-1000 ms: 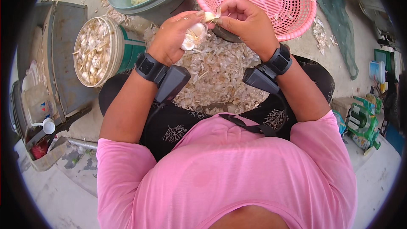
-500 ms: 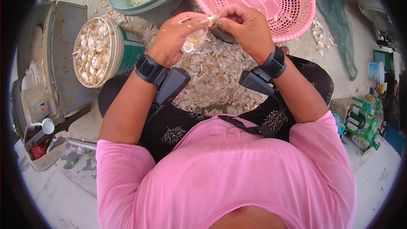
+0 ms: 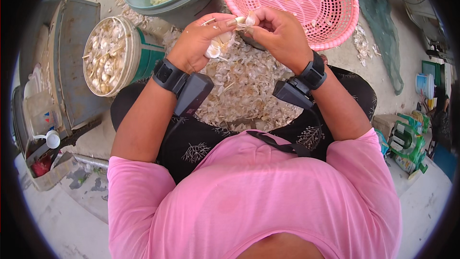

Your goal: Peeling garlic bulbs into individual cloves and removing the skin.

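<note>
Pinched between thumb and finger of my left hand (image 3: pixel 191 43) is a pale garlic clove (image 3: pixel 239 20). More garlic in papery skin (image 3: pixel 213 49) sits under that palm, with a thin stalk showing by the fingers. My right hand (image 3: pixel 285 36) is closed at the clove's other end, its thumb and forefinger gripping a flake of garlic skin (image 3: pixel 250 18). Both hands meet above a heap of loose garlic skins (image 3: pixel 244 84) lying between my knees. A dark rounded thing below the fingers is mostly hidden.
Left stands a white-and-green bucket (image 3: pixel 147 56) of garlic bulbs. Ahead are a grey tub (image 3: pixel 184 12) of peeled cloves in water and a pink basket (image 3: pixel 355 17) with skin scraps. A rusty metal cabinet (image 3: pixel 79 67) is far left; green netting (image 3: pixel 383 33) lies right.
My right thumb and forefinger have shifted slightly right, drawing skin away from the clove. More of the clove's pale surface shows. My left hand stays almost still.
</note>
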Available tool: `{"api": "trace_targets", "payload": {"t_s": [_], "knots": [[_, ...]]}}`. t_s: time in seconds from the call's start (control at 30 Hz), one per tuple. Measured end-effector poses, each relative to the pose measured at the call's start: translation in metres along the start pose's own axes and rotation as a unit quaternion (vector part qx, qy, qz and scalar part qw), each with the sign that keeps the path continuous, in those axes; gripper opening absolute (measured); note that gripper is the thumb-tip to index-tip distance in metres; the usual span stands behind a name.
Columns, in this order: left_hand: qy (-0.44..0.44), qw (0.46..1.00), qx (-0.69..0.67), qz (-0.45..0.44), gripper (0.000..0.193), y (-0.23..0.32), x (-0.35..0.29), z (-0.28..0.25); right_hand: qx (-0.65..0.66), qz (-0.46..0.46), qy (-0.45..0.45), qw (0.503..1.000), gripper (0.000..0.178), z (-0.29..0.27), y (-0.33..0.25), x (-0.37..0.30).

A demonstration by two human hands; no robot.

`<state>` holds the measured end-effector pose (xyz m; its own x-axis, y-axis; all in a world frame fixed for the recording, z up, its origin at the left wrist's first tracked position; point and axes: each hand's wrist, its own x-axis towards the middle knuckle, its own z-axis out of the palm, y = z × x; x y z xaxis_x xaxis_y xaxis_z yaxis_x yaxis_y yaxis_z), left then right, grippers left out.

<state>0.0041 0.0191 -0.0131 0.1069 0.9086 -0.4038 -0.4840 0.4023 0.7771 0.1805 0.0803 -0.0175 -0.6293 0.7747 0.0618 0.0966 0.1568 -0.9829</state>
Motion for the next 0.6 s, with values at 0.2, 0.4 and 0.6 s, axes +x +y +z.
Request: {"api": "trace_targets", "payload": {"t_s": [0.2,0.4,0.6], "knots": [[-0.017,0.993,-0.117,-0.024,0.023,-0.001,0.004,-0.005,0.172,0.013,-0.13,0.976,0.006,-0.007,-0.009,-0.002],[0.026,0.983,-0.18,0.014,0.024,0.01,0.008,-0.011,-0.005,0.117,-0.409,0.905,0.018,-0.001,-0.006,-0.024],[0.148,0.944,-0.269,0.124,0.034,0.07,0.018,-0.048,-0.303,-0.009,-0.284,0.91,0.019,0.034,0.009,-0.042]]}}
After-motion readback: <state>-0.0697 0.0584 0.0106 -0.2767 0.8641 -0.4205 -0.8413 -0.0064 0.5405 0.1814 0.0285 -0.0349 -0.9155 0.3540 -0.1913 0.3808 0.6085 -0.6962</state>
